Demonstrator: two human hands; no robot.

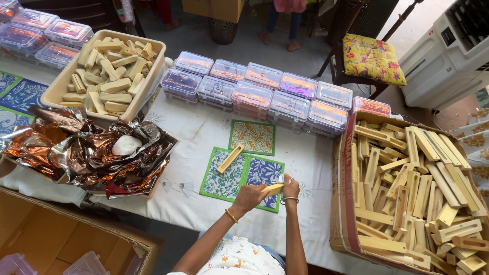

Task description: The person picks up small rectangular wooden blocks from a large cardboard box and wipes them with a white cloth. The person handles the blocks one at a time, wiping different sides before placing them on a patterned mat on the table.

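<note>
My left hand grips a pale wooden stick over a blue floral printed cloth square. My right hand pinches the stick's right end together with a small white scrap. Another wooden stick lies on a green-edged printed square. A yellow-leaf printed square lies just behind these.
A cardboard box full of wooden sticks stands at right. Rows of clear plastic lidded boxes line the back. A beige tray of soap-like bars sits at left, with crumpled foil and an open carton nearer.
</note>
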